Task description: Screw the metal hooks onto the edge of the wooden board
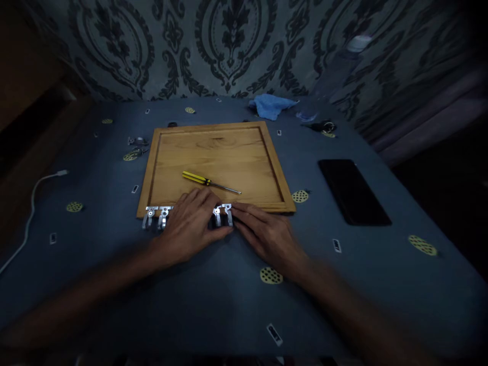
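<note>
A framed wooden board (213, 152) lies flat on the cloth. Along its near edge runs a row of shiny metal clips (163, 216), each with prongs pointing toward me. My left hand (192, 218) is closed over the middle of this row, fingers on the board's edge and thumb stretched below, hiding the clips beneath. At the row's right end, the fingers of my right hand (267, 231) press together against the last clip (229, 213). A yellow and black screwdriver (198, 178) rests on the board just beyond my left hand, its tip to the right.
A black tablet-like slab (354, 192) lies to the right. Loose metal clips (138, 141) sit left of the board. Behind are a blue cloth (272, 105), a dark item with a ring (322, 126) and a clear bottle (339, 68). A white cable (32, 203) runs along the left.
</note>
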Motion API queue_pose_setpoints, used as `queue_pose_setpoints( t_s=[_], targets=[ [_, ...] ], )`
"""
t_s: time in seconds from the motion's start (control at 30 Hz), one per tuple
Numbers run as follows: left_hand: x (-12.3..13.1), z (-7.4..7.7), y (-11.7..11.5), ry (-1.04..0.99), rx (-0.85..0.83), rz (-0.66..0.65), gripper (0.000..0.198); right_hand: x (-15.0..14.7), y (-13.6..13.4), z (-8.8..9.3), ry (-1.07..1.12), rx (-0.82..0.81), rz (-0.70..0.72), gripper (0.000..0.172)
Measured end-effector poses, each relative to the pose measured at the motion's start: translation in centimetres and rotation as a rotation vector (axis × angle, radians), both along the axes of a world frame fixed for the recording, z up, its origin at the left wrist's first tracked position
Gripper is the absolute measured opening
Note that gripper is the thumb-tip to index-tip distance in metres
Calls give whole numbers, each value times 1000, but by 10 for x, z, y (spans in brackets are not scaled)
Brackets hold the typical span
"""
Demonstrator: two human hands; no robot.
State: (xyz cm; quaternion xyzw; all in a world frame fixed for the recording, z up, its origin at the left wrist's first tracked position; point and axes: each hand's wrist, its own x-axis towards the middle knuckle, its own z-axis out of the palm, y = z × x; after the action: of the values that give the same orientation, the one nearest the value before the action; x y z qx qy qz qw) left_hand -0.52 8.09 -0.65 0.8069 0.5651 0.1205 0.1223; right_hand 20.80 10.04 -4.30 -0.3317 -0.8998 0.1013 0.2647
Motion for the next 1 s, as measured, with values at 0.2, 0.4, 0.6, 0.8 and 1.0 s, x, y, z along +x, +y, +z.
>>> queue_pose_setpoints(
  t_s=[0.2,0.4,0.6,0.8,1.0],
  targets=[
    [-1,-2,0,-6,13,1,33,0,0,0,3,-16,2,33],
    [-2,-4,-1,-17,30,-43,35,0,1,-1,9,0,5,32],
    [-2,-4,-1,-8,59,-48,31,0,0,1,17,20,18,30],
    [-3,-5,-1,-38,72,-47,30,2,3,2,82,36,11,27],
    [-2,-3,1,-35,45,-41,33,6,6,1,112,2,-31,26]
  ],
)
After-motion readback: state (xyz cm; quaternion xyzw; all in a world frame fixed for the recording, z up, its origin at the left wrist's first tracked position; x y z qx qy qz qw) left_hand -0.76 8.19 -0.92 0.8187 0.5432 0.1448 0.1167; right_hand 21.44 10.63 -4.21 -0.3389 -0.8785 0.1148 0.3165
